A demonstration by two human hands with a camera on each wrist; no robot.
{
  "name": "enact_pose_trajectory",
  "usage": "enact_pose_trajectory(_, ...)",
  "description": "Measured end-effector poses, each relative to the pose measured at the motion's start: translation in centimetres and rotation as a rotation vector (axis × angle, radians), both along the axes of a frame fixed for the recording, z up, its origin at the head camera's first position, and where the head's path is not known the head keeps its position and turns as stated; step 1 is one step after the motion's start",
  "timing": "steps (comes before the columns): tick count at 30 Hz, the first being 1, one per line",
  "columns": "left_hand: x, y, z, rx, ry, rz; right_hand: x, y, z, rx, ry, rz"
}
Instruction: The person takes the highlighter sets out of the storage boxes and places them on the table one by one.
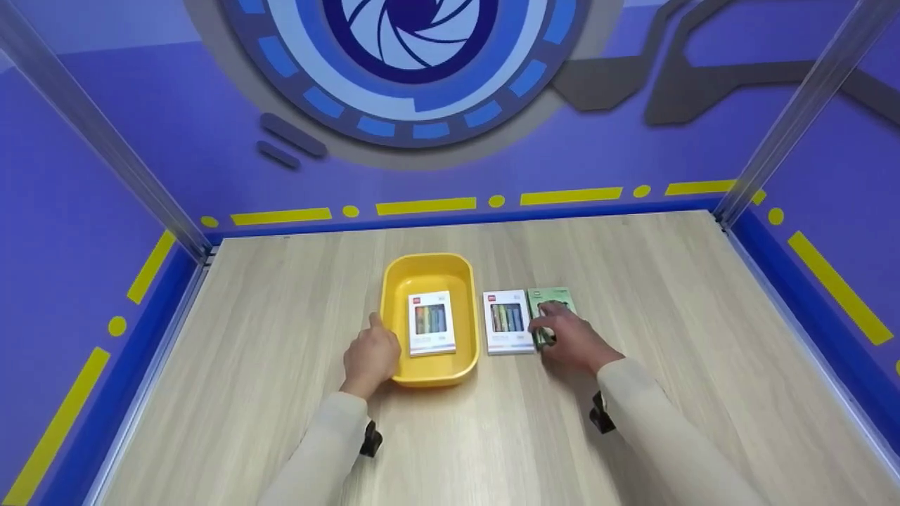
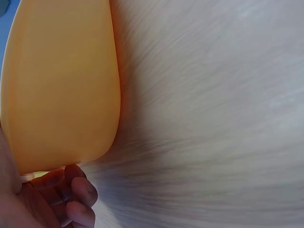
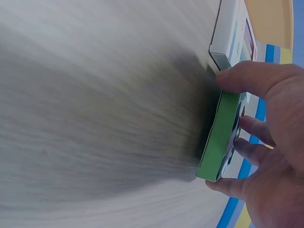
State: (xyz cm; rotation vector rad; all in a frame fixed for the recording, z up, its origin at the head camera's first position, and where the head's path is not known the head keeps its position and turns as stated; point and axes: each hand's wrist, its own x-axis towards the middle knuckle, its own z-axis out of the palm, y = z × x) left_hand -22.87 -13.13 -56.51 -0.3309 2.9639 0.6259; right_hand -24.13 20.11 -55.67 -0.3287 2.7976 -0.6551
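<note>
green box [image 3: 219,137] lies under right grip [image 1: 571,337], between thumb and little finger.

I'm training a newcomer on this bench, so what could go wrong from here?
The right hand has its thumb where the green box meets the outer white box, so lifting might nudge that white box.

The left hand is at the yellow tray's side; a tug could tilt it, perhaps sliding the inner white box.
</note>
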Motion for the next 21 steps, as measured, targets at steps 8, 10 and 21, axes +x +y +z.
enact_pose_trajectory(8, -0.19, 0.03, 0.22, -0.011, -0.017, -0.001, 0.28, 0.21, -0.08, -0.003, 0.056, 0.034)
enact_pose_trajectory(10, -0.17, 0.0, 0.21, -0.014, -0.014, -0.004, 0.41, 0.28, -0.17, -0.012, 0.072, 0.038)
enact_pose_trajectory(21, -0.03, -0.09, 0.05, 0.009, 0.0, -0.006, 0.51, -0.41, 0.42, -0.013, 0.105, -0.082)
